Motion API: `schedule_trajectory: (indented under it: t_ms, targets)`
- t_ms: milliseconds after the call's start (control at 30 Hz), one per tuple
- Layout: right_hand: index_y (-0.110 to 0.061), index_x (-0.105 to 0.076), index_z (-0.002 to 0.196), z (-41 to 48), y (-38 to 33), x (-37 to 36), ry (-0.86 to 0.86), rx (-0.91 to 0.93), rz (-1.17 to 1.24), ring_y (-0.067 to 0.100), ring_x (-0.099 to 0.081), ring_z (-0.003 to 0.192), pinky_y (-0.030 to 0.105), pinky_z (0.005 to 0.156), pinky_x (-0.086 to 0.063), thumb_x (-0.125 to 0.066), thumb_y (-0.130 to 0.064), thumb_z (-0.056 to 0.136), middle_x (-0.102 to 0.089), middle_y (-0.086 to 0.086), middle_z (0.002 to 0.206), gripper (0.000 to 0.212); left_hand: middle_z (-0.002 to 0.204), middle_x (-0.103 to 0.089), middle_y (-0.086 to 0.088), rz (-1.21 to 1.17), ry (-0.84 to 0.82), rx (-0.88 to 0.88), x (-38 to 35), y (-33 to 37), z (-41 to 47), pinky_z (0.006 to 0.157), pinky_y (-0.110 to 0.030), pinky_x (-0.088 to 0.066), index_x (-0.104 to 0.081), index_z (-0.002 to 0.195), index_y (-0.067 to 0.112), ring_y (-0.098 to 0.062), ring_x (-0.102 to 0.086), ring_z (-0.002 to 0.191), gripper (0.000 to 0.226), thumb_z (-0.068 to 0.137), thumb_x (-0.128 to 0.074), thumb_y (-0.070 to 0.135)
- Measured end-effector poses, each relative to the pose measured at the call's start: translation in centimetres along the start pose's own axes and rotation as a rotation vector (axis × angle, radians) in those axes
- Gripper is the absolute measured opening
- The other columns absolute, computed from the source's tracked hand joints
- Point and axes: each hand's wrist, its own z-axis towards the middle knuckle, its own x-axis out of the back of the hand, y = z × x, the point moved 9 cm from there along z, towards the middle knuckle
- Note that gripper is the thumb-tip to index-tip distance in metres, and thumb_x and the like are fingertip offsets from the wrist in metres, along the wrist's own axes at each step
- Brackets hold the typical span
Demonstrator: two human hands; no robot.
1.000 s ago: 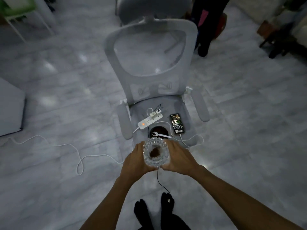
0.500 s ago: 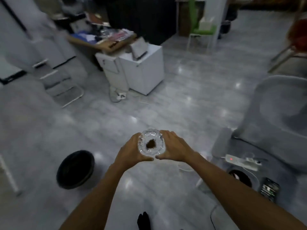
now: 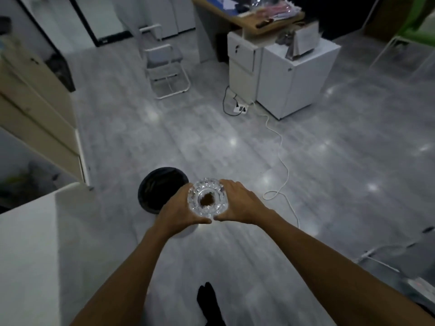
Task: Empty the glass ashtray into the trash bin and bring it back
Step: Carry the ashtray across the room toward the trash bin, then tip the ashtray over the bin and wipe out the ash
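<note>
The round cut-glass ashtray [image 3: 207, 198] sits level between both my hands, with a brown clump of ash in its middle. My left hand [image 3: 177, 211] clasps its left side and my right hand [image 3: 240, 203] clasps its right side. The black round trash bin [image 3: 157, 188] stands on the grey floor just behind and left of the ashtray; my left hand covers part of its rim.
A white counter [image 3: 30, 243] juts in at lower left, with beige drawers [image 3: 35, 109] behind it. A white cable [image 3: 282, 165] snakes across the floor to a power strip [image 3: 240, 108] by white cabinets [image 3: 292, 74]. A folding chair [image 3: 164, 64] stands further back.
My view has swung left, away from the grey chair with the phone and power strip. The trash bin now lies directly in front, close behind the ashtray. Both hands keep the same hold.
</note>
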Motion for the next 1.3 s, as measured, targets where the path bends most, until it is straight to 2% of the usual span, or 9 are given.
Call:
schedule_trajectory:
  t_ms: [100,300,433,533,700,900,1100,1233,1300]
  targets:
    - [-0.026,-0.046,0.144,4.3,-2.3,-2.2,-0.047,0.043,-0.007,0.022,-0.05,0.125,0.031,0.088,-0.039,-0.09,-0.054,0.072,-0.055,-0.001,0.141,0.09,0.141,-0.062,0.019,0.012,0.025,0.048,2.6,-4.5,0.7,0.109,-0.041,-0.056,-0.056,0.145,0.038,-0.005,-0.062,0.13,0.106,0.053,-0.103,0.063]
    - [-0.033,-0.046,0.14,10.9,-5.5,-5.4,-0.098,0.091,0.027,0.022,-0.055,0.12,0.047,0.09,-0.056,-0.089,-0.063,0.065,-0.057,-0.007,0.134,0.091,0.139,-0.064,0.013,-0.024,0.103,0.102,7.1,-9.9,1.5,0.106,-0.037,-0.056,-0.057,0.144,0.029,-0.011,-0.065,0.127,0.104,0.055,-0.107,0.049]
    - [-0.029,-0.047,0.143,14.0,-6.3,-6.4,-0.123,0.143,0.025,0.023,-0.055,0.122,0.045,0.093,-0.055,-0.089,-0.063,0.068,-0.057,-0.004,0.138,0.092,0.138,-0.065,0.014,-0.067,0.124,0.162,8.1,-12.8,2.4,0.106,-0.038,-0.057,-0.057,0.144,0.028,-0.009,-0.065,0.126,0.107,0.053,-0.105,0.056]
    - [-0.025,-0.05,0.144,16.5,-5.8,-8.1,-0.153,0.184,0.033,0.022,-0.055,0.121,0.034,0.089,-0.049,-0.091,-0.056,0.071,-0.058,0.0,0.139,0.089,0.136,-0.066,0.017,-0.071,0.145,0.222,7.9,-15.7,3.1,0.102,-0.041,-0.059,-0.056,0.143,0.033,-0.008,-0.067,0.122,0.107,0.051,-0.101,0.066]
    - [-0.021,-0.047,0.137,21.6,-2.4,-13.7,-0.172,0.183,0.06,0.023,-0.061,0.108,0.045,0.082,-0.058,-0.093,-0.054,0.069,-0.057,0.001,0.132,0.089,0.132,-0.067,0.018,-0.062,0.183,0.27,5.7,-22.2,5.3,0.098,-0.039,-0.06,-0.056,0.14,0.035,-0.007,-0.068,0.116,0.105,0.051,-0.101,0.066]
    - [-0.011,-0.045,0.137,27.6,2.6,-22.4,-0.208,0.174,0.109,0.024,-0.065,0.107,0.03,0.076,-0.047,-0.097,-0.043,0.069,-0.06,0.008,0.134,0.09,0.13,-0.069,0.017,-0.091,0.237,0.312,1.6,-32.6,7.2,0.1,-0.041,-0.061,-0.056,0.138,0.039,-0.007,-0.07,0.115,0.103,0.049,-0.103,0.063]
    - [-0.02,-0.04,0.135,35.1,7.6,-33.3,-0.236,0.182,0.14,0.019,-0.069,0.105,0.046,0.086,-0.06,-0.089,-0.068,0.055,-0.067,0.0,0.127,0.105,0.126,-0.069,0.015,-0.099,0.303,0.339,-2.2,-45.2,9.8,0.099,-0.033,-0.058,-0.054,0.142,0.03,-0.011,-0.07,0.113,0.108,0.05,-0.105,0.054]
    - [-0.017,-0.045,0.14,40.0,10.2,-38.2,-0.221,0.215,0.155,0.011,-0.063,0.105,0.029,0.087,-0.056,-0.098,-0.048,0.066,-0.065,0.0,0.13,0.097,0.128,-0.069,0.018,-0.138,0.29,0.361,-4.1,-52.9,12.3,0.103,-0.034,-0.058,-0.053,0.14,0.037,-0.008,-0.069,0.117,0.107,0.048,-0.102,0.062]
    - [-0.015,-0.046,0.143,42.2,11.4,-40.4,-0.229,0.23,0.164,0.01,-0.061,0.108,0.026,0.09,-0.053,-0.097,-0.044,0.069,-0.063,-0.001,0.131,0.095,0.133,-0.07,0.014,-0.149,0.292,0.363,-4.7,-56.0,13.6,0.104,-0.031,-0.056,-0.054,0.144,0.034,-0.007,-0.068,0.12,0.111,0.049,-0.1,0.066]
